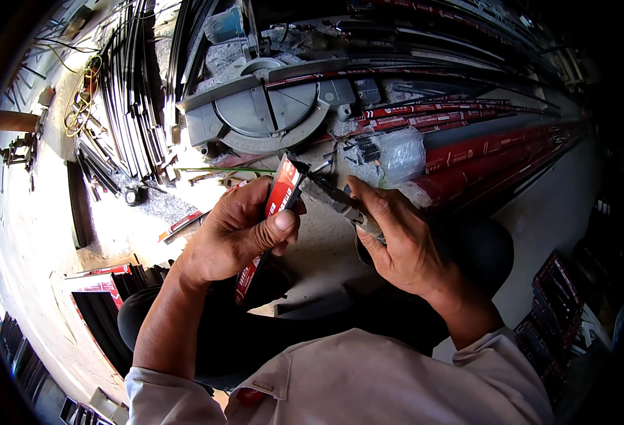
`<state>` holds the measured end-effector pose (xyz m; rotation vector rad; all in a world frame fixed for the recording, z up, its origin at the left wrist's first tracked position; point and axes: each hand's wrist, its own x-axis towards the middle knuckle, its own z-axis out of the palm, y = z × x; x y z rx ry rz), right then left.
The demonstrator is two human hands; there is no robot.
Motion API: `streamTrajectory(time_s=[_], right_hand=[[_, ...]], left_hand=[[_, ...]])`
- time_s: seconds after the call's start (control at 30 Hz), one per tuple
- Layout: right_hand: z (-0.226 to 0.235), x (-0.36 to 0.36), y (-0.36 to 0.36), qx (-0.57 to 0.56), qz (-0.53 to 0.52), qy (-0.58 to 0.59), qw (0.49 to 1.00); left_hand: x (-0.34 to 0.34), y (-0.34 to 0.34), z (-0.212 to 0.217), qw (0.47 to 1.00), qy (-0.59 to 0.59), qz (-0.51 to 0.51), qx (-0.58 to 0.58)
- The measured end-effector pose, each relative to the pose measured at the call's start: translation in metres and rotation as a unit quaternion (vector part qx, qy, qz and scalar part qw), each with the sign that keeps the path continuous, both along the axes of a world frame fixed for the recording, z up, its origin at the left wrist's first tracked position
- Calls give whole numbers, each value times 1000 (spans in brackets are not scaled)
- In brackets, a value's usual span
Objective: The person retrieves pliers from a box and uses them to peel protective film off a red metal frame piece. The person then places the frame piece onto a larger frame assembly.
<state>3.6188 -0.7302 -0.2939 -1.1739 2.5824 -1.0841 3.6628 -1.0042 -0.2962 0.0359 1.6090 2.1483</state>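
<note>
My left hand (pixel 237 230) is closed around a dark profile strip (pixel 282 190) covered with red and white printed film. The thumb presses across the strip, which slants upward with its cut end at the top. My right hand (pixel 404 237) grips a worn grey metal tool (pixel 334 200), its fingers and thumb wrapped on the near end. The tool's far end reaches the strip's upper end and appears to touch it. What kind of tool it is cannot be made out.
A miter saw (pixel 255 113) stands on the floor straight ahead. Long dark profiles (pixel 133 92) lie at the far left, and red-wrapped profiles (pixel 478 156) at the right. Clear plastic wrap (pixel 402 156) sits behind my right hand. Stacked short profiles (pixel 99 304) lie beside my left knee.
</note>
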Motion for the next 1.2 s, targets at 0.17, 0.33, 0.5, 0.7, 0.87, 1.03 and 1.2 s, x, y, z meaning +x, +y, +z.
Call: streamTrajectory(time_s=[0.17,0.33,0.5,0.7,0.87,1.03,1.2], right_hand=[[-1,0,3,25,-13,16,999],[1,-1,3,44,-28,21,998],[1,-5,8,63,-22,43,997],[2,-8,13,78,-22,42,996],[6,-11,15,75,-15,22,997],[12,-14,14,74,-15,-31,997],[14,-15,16,81,-41,-59,994]], left_hand=[[0,1,-2,1000,-8,3,-14],[0,3,0,999,-7,11,-31],[2,5,1,998,-13,18,-51],[2,7,-4,998,-17,19,-49],[0,7,-5,999,-13,12,-45],[-1,9,-1,999,-11,12,-45],[1,8,-2,997,-35,-2,-62]])
